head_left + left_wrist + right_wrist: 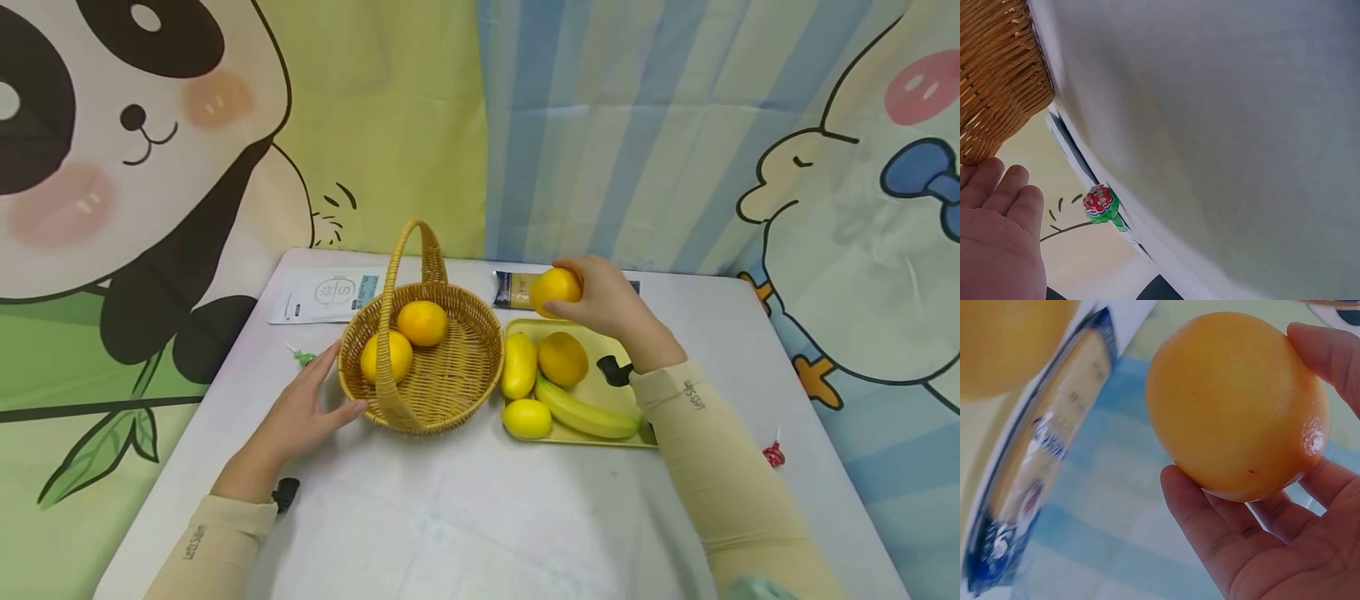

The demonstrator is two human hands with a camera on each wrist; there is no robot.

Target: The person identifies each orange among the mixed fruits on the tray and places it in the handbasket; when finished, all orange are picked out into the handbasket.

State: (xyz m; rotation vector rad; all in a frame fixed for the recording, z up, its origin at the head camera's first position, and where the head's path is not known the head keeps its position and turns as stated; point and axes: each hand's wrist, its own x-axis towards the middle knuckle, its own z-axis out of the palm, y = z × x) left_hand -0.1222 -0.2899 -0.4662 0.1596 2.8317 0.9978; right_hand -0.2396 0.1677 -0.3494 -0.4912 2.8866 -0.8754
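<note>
My right hand [606, 298] holds an orange [556, 290] above the back of a yellow tray [592, 327]. In the right wrist view, thumb and fingers wrap the sides of that orange [1235, 406]. At the left side of a wicker basket [457, 392] is my left hand [300, 412], its fingers extended along the wall and thumb near the front rim. The left wrist view has the fingertips just at the basket [997, 75]. Inside the basket lie two oranges, one farther back [422, 323] and one partly behind the handle [390, 358].
The tray bears another orange [563, 358], a mango-like yellow fruit [519, 367], a lemon [527, 418] and a banana [588, 410]. Behind lie a white packet [322, 296] and a gold-and-dark packet [516, 290]. Lollipops, green [303, 357] and red [774, 454], flank them.
</note>
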